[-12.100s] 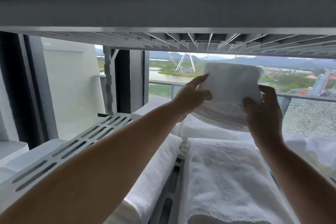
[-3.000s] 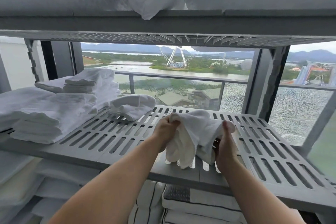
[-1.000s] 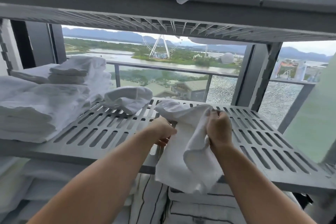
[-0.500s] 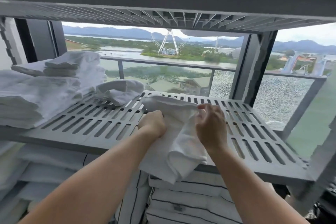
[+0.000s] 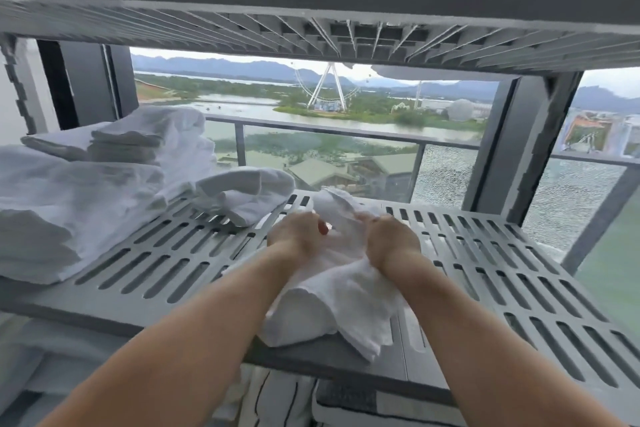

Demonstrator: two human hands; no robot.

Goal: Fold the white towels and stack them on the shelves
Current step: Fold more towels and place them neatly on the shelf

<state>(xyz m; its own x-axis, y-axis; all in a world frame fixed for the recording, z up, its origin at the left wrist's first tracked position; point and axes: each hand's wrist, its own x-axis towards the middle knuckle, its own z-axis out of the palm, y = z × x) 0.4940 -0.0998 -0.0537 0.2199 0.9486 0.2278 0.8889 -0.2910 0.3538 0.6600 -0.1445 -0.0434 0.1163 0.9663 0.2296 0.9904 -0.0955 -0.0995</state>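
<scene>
Clutching crumpled white towel (image 5: 332, 305) with left hand (image 5: 294, 239) and right hand (image 5: 393, 241), bunching it in curled grips on slatted shelf (image 5: 104, 310).

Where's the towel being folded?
Head view, centre: the towel sits on the slatted shelf near its front edge, gripped by the left hand and right hand.

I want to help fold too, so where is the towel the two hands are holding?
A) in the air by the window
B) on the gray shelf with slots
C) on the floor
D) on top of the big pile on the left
B: the left hand and right hand grip the white towel, which lies bunched on the slotted gray shelf, apart from the folded pile at the left.
</scene>
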